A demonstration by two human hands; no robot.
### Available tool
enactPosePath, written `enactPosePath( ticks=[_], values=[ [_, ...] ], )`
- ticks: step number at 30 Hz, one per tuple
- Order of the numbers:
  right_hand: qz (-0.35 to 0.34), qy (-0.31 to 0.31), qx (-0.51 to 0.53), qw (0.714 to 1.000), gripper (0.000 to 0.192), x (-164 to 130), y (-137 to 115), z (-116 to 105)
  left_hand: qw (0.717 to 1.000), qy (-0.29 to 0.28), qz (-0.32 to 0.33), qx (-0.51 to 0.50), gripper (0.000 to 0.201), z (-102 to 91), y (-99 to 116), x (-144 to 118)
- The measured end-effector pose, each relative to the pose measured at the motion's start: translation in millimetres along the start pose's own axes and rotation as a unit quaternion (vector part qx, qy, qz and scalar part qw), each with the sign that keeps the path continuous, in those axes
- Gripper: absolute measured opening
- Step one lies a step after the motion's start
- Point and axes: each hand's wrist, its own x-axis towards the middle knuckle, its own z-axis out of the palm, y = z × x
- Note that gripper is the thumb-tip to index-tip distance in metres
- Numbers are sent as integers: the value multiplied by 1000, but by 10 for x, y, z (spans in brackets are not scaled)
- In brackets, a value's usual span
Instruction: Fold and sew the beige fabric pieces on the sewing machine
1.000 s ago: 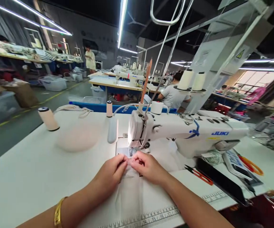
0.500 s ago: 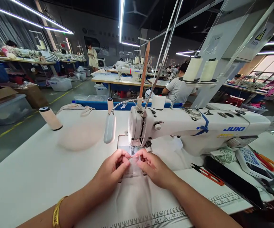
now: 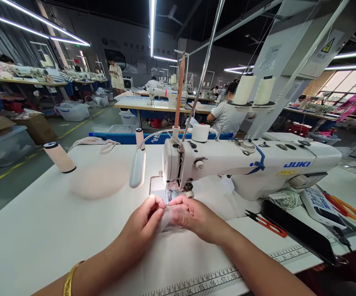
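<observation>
Fabric (image 3: 168,218), a thin pale sheer piece, sits pinched between both hands right in front of the needle of the sewing machine (image 3: 246,164). The left hand (image 3: 144,222) closes thumb and fingers on its near-left edge, and the right hand (image 3: 193,216) clamps the other side, the 2 hands almost touching. The piece looks folded or bunched between the fingertips and, as far as can be judged, is not yet laid flat under the presser foot, so lining it up appears to be the step in hand and any stitching is left to do. Outward lie the white table (image 3: 42,230) with its printed ruler (image 3: 209,281), red snips (image 3: 266,224) to the right, and a thread cone (image 3: 59,157) far left.
</observation>
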Motion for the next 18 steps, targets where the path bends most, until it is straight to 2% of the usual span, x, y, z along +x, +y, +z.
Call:
enactPosePath(
  ticks=[4, 9, 11, 13, 16, 18],
  values=[
    [7, 52, -16, 998, 25, 36, 52, 78, 999, -2, 1, 36, 27, -12, 17, -32],
    [-22, 53, 11, 998, 26, 33, 40, 110, 978, 40, 115, 167, 30, 26, -23, -93],
    [-46, 57, -7, 997, 22, 15, 31, 120, 970, 57, 139, 194, 23, 44, -47, -97],
    [-69, 76, -39, 994, 18, -2, 28, 132, 967, 55, 154, 197, 17, 43, -54, -92],
    [-84, 102, -89, 987, 15, -21, 26, 151, 969, 51, 164, 178, 25, 12, -28, -83],
    [-89, 105, -116, 984, 14, -29, 16, 163, 971, 69, 160, 161, 27, -4, -4, -78]
  ],
)
